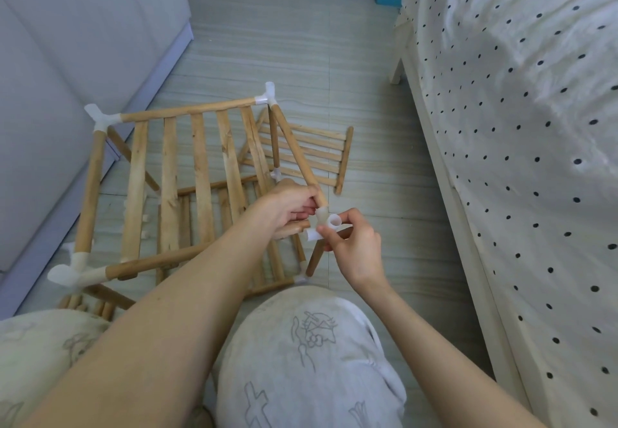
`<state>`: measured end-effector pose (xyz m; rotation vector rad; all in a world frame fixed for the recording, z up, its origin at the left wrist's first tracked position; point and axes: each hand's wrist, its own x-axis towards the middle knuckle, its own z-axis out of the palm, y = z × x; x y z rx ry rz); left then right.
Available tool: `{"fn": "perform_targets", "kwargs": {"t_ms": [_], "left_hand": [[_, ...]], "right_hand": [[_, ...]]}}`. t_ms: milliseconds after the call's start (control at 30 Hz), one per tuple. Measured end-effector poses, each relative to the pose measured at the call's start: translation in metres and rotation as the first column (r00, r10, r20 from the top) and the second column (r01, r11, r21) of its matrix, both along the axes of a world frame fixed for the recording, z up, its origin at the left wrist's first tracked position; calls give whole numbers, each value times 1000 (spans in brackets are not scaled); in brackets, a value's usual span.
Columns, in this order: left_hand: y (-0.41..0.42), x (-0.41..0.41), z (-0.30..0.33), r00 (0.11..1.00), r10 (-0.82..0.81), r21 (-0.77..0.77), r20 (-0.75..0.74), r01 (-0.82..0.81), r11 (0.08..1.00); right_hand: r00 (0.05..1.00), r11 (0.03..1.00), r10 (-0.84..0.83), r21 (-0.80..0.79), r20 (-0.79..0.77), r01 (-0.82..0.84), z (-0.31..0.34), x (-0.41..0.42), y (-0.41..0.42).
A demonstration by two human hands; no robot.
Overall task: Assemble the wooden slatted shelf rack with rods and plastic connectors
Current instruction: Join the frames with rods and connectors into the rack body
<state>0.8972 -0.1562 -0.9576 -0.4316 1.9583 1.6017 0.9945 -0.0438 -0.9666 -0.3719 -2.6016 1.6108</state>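
Got my left hand wrapped round the near end of the rod to keep the slatted shelf steady, while my right hand pinches the plastic connector, already partly on the rod, I think.

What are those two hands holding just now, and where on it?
The left hand grips the near end of a wooden rod. The right hand pinches the white plastic connector fitted on that end.
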Motion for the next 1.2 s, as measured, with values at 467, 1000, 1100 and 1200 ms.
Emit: {"fn": "perform_targets", "kwargs": {"t_ms": [467,1000,1100,1200], "left_hand": [[-7,9,6,995,-79,33,56,77,996],[-40,45,12,623,-780,-704,-56,529,474],[-44,49,9,655,-745,-654,-122,512,558],[-47,51,7,676,-722,-641,-145,492,589]], "right_hand": [[1000,1000,16,20,17,-17,2,-12,-2],[964,968,209,-172,165,-181,-2,-1,7],[970,973,203,-141,136,-184,-9,3,2],[973,955,188,-256,134,-150,-9,0,-3]]}}
